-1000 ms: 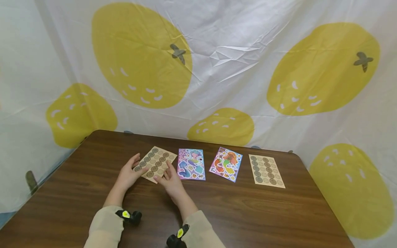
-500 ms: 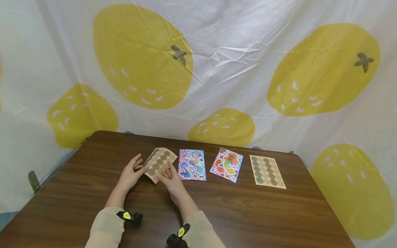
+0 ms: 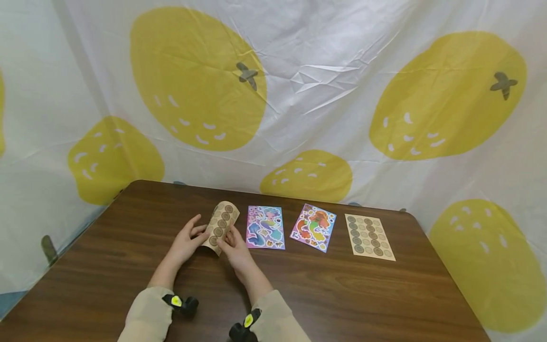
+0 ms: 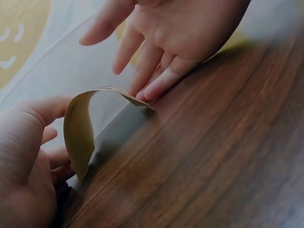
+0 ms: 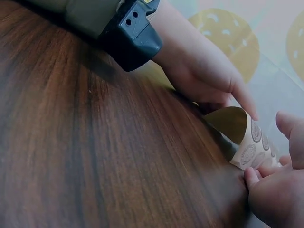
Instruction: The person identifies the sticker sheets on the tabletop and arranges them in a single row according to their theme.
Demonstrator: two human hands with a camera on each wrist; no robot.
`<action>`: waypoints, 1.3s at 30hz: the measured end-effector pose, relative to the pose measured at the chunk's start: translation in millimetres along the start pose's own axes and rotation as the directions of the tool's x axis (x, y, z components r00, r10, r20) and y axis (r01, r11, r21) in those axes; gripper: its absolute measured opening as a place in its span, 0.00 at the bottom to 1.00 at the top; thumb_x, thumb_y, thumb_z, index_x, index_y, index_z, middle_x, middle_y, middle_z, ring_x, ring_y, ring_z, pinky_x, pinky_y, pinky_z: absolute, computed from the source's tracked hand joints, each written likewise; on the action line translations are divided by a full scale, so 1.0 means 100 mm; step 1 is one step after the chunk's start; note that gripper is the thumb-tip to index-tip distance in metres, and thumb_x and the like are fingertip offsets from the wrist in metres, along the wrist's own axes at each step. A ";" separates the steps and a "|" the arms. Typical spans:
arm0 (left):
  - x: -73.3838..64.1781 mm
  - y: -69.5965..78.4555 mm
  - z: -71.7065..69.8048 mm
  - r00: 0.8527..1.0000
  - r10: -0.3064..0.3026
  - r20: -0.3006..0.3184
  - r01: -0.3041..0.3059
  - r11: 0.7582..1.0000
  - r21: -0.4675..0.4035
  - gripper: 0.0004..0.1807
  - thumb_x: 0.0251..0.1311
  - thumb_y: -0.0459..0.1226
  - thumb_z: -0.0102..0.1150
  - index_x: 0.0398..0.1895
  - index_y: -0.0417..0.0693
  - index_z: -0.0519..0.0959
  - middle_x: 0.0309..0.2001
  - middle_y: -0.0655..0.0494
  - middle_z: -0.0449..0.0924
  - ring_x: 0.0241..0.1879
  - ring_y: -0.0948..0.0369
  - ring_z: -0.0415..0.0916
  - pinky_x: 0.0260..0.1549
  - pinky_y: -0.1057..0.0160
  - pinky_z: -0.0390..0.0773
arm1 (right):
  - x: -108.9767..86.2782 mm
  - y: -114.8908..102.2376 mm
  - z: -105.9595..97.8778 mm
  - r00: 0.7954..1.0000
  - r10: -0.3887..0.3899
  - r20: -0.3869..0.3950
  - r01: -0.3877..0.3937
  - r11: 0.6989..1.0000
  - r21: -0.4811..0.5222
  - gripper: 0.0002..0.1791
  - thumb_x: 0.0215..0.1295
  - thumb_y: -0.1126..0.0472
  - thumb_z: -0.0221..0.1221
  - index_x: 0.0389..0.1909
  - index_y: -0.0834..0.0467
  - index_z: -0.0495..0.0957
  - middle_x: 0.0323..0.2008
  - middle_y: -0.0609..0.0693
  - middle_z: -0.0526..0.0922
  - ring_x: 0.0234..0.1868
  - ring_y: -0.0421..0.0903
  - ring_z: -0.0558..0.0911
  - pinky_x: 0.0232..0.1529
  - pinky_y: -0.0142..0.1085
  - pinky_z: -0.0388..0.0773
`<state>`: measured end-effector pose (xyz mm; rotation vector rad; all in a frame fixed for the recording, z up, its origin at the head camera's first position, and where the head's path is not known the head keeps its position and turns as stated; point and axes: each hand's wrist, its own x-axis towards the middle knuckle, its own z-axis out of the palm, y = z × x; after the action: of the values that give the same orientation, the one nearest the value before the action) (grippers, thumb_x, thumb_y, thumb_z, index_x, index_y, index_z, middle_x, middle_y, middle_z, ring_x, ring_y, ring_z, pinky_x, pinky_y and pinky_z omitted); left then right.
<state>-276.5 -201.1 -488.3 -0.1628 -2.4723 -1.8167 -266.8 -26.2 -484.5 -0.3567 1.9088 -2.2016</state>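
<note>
A tan sheet of round stickers (image 3: 221, 225) is arched up off the table, its left side curled over. My left hand (image 3: 185, 242) holds that curled side, thumb on top and fingers at the edge below, as the left wrist view shows. At the sheet's right side, my right hand (image 3: 237, 251) presses it down with outstretched fingers (image 4: 159, 85). In the right wrist view, the bent sheet (image 5: 247, 151) shows its plain underside and a few printed circles.
Right of the hands lie a purple mermaid sticker sheet (image 3: 265, 228), another with a red-haired mermaid (image 3: 314, 228), and a second tan sheet of round stickers (image 3: 369, 236). A fruit-print cloth (image 3: 316, 118) hangs behind the brown wooden table (image 3: 342, 294).
The tan sheet lay nearly flat a second ago; its left side has since been bent up and over to the right. My left hand has shifted right, while the right hand has hardly moved.
</note>
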 end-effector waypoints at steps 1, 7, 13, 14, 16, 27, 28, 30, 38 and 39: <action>0.00 0.00 0.00 1.000 0.004 -0.002 -0.004 1.000 -0.002 0.40 0.68 0.40 0.55 0.74 0.36 0.46 0.62 0.32 0.67 0.62 0.41 0.63 0.61 0.44 0.62 | 0.00 0.00 0.00 1.000 -0.005 -0.004 0.005 1.000 -0.011 0.36 0.70 0.65 0.53 0.72 0.69 0.47 0.69 0.69 0.55 0.69 0.62 0.57 0.67 0.51 0.55; 0.02 -0.03 0.02 0.999 0.036 -0.039 -0.038 0.998 -0.051 0.41 0.66 0.38 0.58 0.74 0.35 0.47 0.64 0.33 0.64 0.61 0.42 0.63 0.59 0.46 0.63 | -0.02 0.01 -0.01 0.999 -0.027 -0.045 0.026 0.999 -0.023 0.36 0.70 0.64 0.54 0.72 0.69 0.48 0.69 0.70 0.55 0.68 0.64 0.58 0.66 0.52 0.57; 0.01 -0.04 0.00 0.997 -0.011 -0.072 0.007 0.998 -0.064 0.46 0.62 0.40 0.62 0.75 0.40 0.46 0.66 0.36 0.63 0.61 0.45 0.64 0.56 0.48 0.66 | -0.02 0.05 -0.01 0.994 -0.060 -0.091 0.060 0.998 -0.006 0.37 0.67 0.66 0.57 0.72 0.69 0.49 0.67 0.69 0.59 0.65 0.63 0.64 0.62 0.50 0.65; 0.00 -0.04 0.00 0.997 -0.019 -0.078 0.014 0.998 -0.066 0.46 0.61 0.40 0.63 0.75 0.40 0.46 0.66 0.37 0.63 0.61 0.45 0.64 0.56 0.48 0.66 | -0.02 0.05 -0.01 0.993 -0.064 -0.101 0.063 0.998 -0.009 0.37 0.67 0.66 0.57 0.72 0.69 0.50 0.67 0.68 0.59 0.65 0.63 0.64 0.61 0.50 0.66; 0.00 -0.04 0.00 0.996 -0.028 -0.086 0.022 0.998 -0.066 0.48 0.60 0.40 0.64 0.75 0.41 0.45 0.66 0.37 0.62 0.62 0.45 0.63 0.56 0.48 0.67 | -0.03 0.06 0.00 0.991 -0.067 -0.117 0.066 0.998 -0.014 0.38 0.66 0.67 0.58 0.72 0.68 0.50 0.67 0.68 0.60 0.64 0.62 0.65 0.60 0.49 0.68; -0.03 -0.02 0.01 0.993 -0.018 -0.119 0.013 0.999 -0.041 0.49 0.56 0.39 0.68 0.75 0.40 0.48 0.65 0.37 0.65 0.59 0.46 0.66 0.53 0.54 0.68 | -0.07 0.07 0.00 0.975 -0.088 -0.204 0.082 0.996 -0.037 0.40 0.60 0.69 0.63 0.70 0.70 0.54 0.62 0.69 0.68 0.58 0.60 0.71 0.55 0.46 0.73; -0.04 -0.02 0.01 0.992 -0.017 -0.127 0.013 0.999 -0.031 0.48 0.56 0.40 0.68 0.74 0.40 0.49 0.64 0.37 0.66 0.58 0.46 0.66 0.51 0.57 0.69 | -0.07 0.07 0.00 0.972 -0.095 -0.214 0.088 0.995 -0.045 0.40 0.60 0.69 0.63 0.69 0.71 0.54 0.60 0.68 0.69 0.57 0.59 0.73 0.53 0.45 0.75; -0.05 -0.02 0.02 0.990 -0.015 -0.138 0.013 1.000 -0.011 0.48 0.56 0.40 0.68 0.74 0.40 0.50 0.63 0.38 0.67 0.57 0.47 0.68 0.47 0.63 0.71 | -0.07 0.08 -0.01 0.967 -0.107 -0.230 0.096 0.994 -0.057 0.40 0.58 0.70 0.64 0.68 0.72 0.56 0.57 0.67 0.72 0.53 0.57 0.76 0.49 0.42 0.77; -0.11 -0.01 0.02 0.986 -0.004 -0.167 0.003 1.000 -0.011 0.47 0.55 0.38 0.69 0.73 0.39 0.53 0.61 0.37 0.69 0.51 0.49 0.70 0.40 0.71 0.71 | -0.09 0.10 -0.03 0.950 -0.133 -0.284 0.109 0.989 -0.099 0.39 0.54 0.73 0.66 0.67 0.70 0.61 0.49 0.62 0.78 0.42 0.50 0.79 0.38 0.35 0.79; -0.11 -0.01 0.01 0.985 -0.003 -0.172 0.001 1.000 -0.013 0.47 0.55 0.38 0.69 0.73 0.38 0.53 0.60 0.37 0.70 0.50 0.49 0.70 0.39 0.72 0.71 | -0.09 0.10 -0.03 0.948 -0.134 -0.288 0.109 0.989 -0.102 0.38 0.54 0.73 0.66 0.66 0.70 0.62 0.48 0.62 0.79 0.41 0.50 0.79 0.37 0.34 0.79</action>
<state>-265.6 -200.5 -490.9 -0.0033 -2.3441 -1.7665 -258.9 -21.9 -495.3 -0.1700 2.1926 -2.3699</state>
